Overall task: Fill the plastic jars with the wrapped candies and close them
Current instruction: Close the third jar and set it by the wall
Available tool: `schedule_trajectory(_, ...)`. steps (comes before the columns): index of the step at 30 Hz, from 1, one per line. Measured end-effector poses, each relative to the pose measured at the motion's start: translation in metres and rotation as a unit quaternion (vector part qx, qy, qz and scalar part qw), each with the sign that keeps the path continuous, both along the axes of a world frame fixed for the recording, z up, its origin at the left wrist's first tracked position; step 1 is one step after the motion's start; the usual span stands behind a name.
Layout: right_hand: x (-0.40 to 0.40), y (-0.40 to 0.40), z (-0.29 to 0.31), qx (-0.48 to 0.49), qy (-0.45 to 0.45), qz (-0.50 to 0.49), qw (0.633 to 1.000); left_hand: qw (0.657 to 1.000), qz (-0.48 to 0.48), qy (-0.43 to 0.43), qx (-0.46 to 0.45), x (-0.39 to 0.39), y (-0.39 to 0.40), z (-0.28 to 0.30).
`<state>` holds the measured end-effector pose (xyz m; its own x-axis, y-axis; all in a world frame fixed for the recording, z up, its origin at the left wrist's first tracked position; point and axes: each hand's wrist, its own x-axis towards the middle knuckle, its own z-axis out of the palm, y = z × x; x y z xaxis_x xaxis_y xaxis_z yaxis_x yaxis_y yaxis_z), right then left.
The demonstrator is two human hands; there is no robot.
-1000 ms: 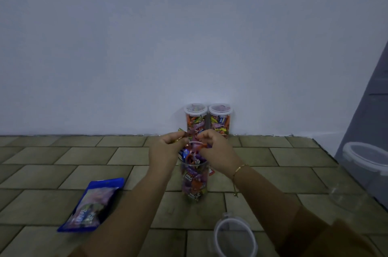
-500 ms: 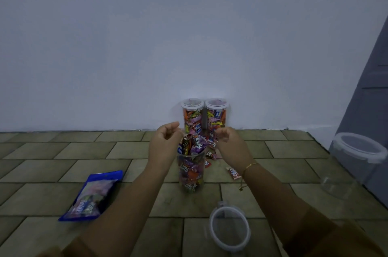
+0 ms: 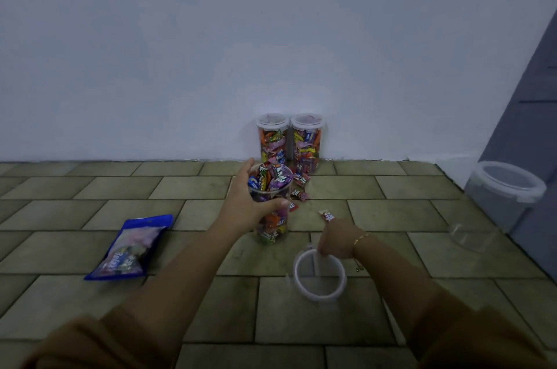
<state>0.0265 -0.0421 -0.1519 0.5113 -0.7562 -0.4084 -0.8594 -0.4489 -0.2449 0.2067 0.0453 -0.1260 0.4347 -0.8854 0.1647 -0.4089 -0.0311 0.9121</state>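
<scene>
— So, what fills the view, biggest first?
— Mostly the pale wall (image 3: 271, 37), then the tiled floor (image 3: 90, 188) under it. At the far right stands a large clear container (image 3: 494, 203) with its lid on.

— And the jars?
— Two closed jars (image 3: 289, 139) packed with candy stand side by side against the wall. Nearer, an open jar (image 3: 271, 212) stands upright on the floor, heaped with wrapped candies (image 3: 271, 180) above its rim. The left hand (image 3: 247, 206) wraps its side — thumb in front, fingers behind, its grip clamped on the jar.

— What about the right hand?
— The right hand (image 3: 334, 239) is low, its fingers curled down onto the rim of the round lid (image 3: 319, 275) lying on the floor just in front of the jar — pinching it, as far as I can tell.

— Anything smaller?
— A blue candy bag (image 3: 129, 248) lies flat to the left. A few loose candies (image 3: 327, 215) lie on the tiles between the open jar and the closed ones.
</scene>
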Motion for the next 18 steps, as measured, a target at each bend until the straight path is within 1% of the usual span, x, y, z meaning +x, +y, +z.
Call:
schedule_trajectory(2,0.0,-0.005,0.003,-0.007,-0.062,-0.025,0.998,1.0,-0.004,0.001,-0.007,0.002,0.001,-0.002)
schedule_trajectory(4,0.0,-0.011,0.008,-0.028,-0.16,-0.084,0.983,1.0,-0.005,0.0,-0.01,0.004,0.002,-0.004)
schedule_trajectory(5,0.002,-0.011,0.013,-0.043,-0.22,-0.116,0.968,1.0,-0.004,-0.003,-0.01,0.005,0.002,-0.004)
schedule_trajectory(7,0.007,-0.009,0.025,-0.065,-0.335,-0.176,0.923,1.0,-0.002,-0.01,-0.007,0.005,0.0,-0.004)
schedule_trajectory(9,0.014,-0.005,0.039,-0.058,-0.426,-0.207,0.879,1.0,0.001,-0.024,0.001,0.006,0.0,-0.004)
schedule_trajectory(12,0.03,0.001,0.06,-0.069,-0.534,-0.179,0.824,1.0,-0.005,-0.027,0.013,0.007,0.0,-0.004)
schedule_trajectory(14,0.041,0.008,0.068,-0.076,-0.582,-0.137,0.798,1.0,-0.008,-0.017,0.018,0.007,0.0,-0.004)
schedule_trajectory(16,0.051,0.016,0.067,-0.09,-0.587,-0.081,0.8,1.0,-0.009,-0.014,0.015,0.008,0.0,-0.006)
schedule_trajectory(18,0.059,0.022,0.059,-0.125,-0.559,-0.01,0.82,1.0,-0.018,-0.009,0.003,0.009,0.0,-0.008)
